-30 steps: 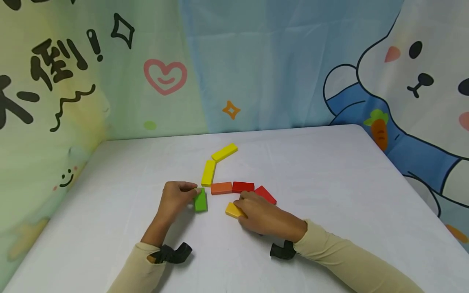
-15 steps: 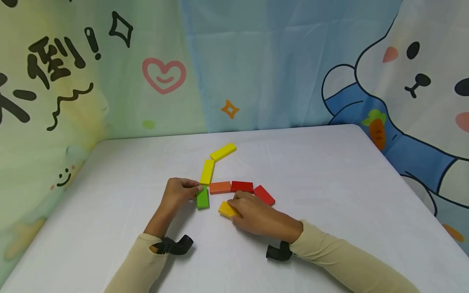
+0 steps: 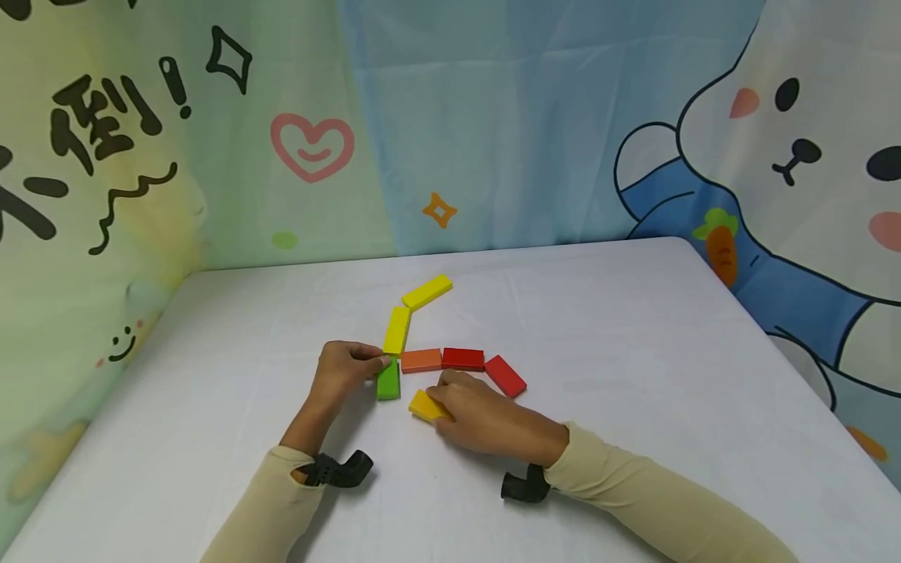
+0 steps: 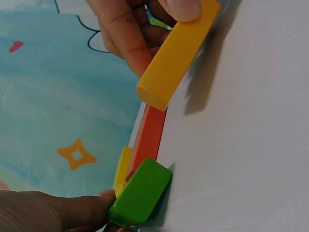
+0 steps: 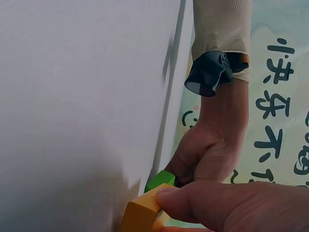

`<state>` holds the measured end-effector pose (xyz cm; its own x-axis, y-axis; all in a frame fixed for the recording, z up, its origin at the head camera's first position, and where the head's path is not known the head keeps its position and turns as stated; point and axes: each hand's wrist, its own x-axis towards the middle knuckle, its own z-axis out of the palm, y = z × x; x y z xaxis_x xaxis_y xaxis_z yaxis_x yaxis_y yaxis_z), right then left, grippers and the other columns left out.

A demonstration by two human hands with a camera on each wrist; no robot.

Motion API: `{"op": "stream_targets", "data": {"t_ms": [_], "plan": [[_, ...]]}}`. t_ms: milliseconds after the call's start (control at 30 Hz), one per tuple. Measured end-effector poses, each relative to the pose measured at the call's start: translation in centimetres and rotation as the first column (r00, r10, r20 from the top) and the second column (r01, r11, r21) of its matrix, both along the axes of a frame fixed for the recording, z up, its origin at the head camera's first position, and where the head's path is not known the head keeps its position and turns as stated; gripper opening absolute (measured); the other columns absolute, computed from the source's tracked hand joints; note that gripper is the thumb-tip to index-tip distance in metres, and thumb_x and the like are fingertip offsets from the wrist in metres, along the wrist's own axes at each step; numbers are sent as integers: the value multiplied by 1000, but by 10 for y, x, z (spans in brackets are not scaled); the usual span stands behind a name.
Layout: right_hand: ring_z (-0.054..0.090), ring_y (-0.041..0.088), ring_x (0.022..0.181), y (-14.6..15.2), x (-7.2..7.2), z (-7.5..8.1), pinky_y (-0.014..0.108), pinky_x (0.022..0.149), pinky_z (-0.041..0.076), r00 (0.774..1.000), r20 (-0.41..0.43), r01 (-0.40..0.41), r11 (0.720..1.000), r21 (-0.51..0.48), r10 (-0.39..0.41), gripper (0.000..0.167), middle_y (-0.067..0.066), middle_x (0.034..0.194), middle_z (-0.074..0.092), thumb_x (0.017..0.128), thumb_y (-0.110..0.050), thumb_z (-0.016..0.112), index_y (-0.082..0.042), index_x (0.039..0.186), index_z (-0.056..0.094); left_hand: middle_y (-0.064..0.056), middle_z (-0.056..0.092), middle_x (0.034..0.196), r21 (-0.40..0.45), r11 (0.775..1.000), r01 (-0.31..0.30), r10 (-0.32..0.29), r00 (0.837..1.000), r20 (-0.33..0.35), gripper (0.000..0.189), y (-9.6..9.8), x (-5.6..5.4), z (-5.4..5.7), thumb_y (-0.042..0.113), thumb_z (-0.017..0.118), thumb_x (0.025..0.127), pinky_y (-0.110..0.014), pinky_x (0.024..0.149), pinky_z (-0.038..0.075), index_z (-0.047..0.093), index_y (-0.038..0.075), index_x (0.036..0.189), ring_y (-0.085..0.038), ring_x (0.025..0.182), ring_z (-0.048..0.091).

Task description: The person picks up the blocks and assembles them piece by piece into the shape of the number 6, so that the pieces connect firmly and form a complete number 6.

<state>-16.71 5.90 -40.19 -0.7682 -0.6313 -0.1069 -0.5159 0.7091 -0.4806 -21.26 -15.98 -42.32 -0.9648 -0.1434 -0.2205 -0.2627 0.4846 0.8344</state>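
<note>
My left hand (image 3: 346, 374) pinches a green block (image 3: 389, 381) at its far end, thumb and finger on its sides. The green block's far end sits right at the near end of a yellow block (image 3: 397, 331) and beside an orange block (image 3: 421, 361). My right hand (image 3: 486, 413) holds an amber-yellow block (image 3: 426, 405) between thumb and fingers, to the right of the green one. In the left wrist view this amber block (image 4: 176, 55) is over the table with its shadow beside it. The right wrist view shows the thumb pressing on its near face.
Beyond the held blocks, another yellow block (image 3: 427, 292) lies angled at the far end. A red block (image 3: 463, 359) continues the row right of the orange one, then a slanted red block (image 3: 506, 376). A printed cloth backdrop (image 3: 528, 141) stands behind the white table (image 3: 633, 352).
My left hand has shifted the green block slightly right and away, up against the yellow block. My right hand has moved left with the amber block, closer to the green one.
</note>
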Motion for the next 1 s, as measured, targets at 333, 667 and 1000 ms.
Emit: {"op": "stream_targets", "data": {"t_ms": [333,667,1000], "plan": [[47,13,88,-9,-1,1,22,76,45,1000,-15,-16,999,29,17,37,2,100,51,91,-18,68,-1,123,64,-11,71,95,-49,999,21,-24,997,-73,16,1,0,-5,11,73,87,-27,69,52,75,0,97,-20,80,62],[47,12,88,-19,1,1,22,78,46,1000,15,-1,998,66,0,40,2,101,53,90,-20,70,-1,125,64,-10,71,96,-70,997,42,-47,996,-74,17,2,2,-4,14,73,87,-29,70,51,75,1,99,-21,82,62],[46,13,85,-29,5,4,23,75,46,1000,26,2,992,128,-5,37,2,96,51,90,-20,71,0,120,65,-9,71,91,-76,997,29,-36,995,-94,17,2,1,-7,15,75,86,-26,66,50,75,1,96,-19,78,61]]}}
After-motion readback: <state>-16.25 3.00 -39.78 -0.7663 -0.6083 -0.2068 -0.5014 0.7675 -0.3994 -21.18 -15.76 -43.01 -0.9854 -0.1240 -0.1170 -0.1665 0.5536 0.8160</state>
